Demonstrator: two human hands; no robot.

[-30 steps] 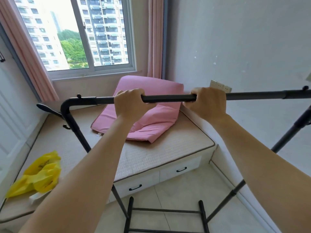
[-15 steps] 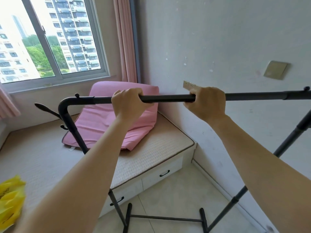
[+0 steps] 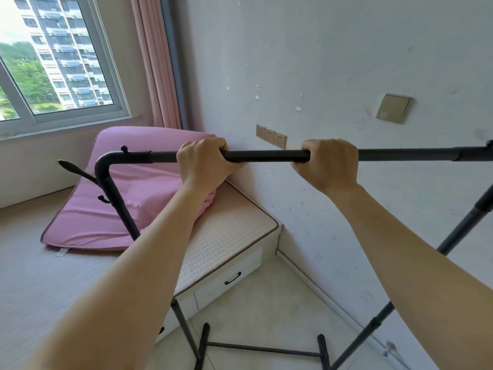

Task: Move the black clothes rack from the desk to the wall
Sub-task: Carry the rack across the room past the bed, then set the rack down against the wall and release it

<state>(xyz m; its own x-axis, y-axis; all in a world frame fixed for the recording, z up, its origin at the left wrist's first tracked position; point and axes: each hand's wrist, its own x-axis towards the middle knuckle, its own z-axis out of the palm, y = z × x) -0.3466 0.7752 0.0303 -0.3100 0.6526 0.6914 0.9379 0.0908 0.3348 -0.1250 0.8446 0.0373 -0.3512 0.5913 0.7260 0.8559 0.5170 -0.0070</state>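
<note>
The black clothes rack (image 3: 266, 155) is a thin metal frame; its top bar runs level across the middle of the view. My left hand (image 3: 204, 164) and my right hand (image 3: 329, 164) both grip that bar from above, about a shoulder's width apart. The left upright (image 3: 120, 204) drops from a bent corner with small hooks. Its base bars (image 3: 262, 349) show low over the tiled floor, whether touching it I cannot tell. The grey wall (image 3: 346, 62) stands straight ahead, close behind the bar. The rack's right end runs out of view.
A raised platform (image 3: 229, 236) with white drawers fills the left side, a pink cushion (image 3: 138, 198) leaning on it by the window (image 3: 53, 62). Pink curtain (image 3: 157, 62) hangs in the corner. Wall sockets (image 3: 270, 134) and a switch plate (image 3: 392, 108) sit on the wall.
The view has swung right: the window and platform slid left, the yellow bag left the view, and the wall now fills the middle. Both hands keep the same grip on the bar.
</note>
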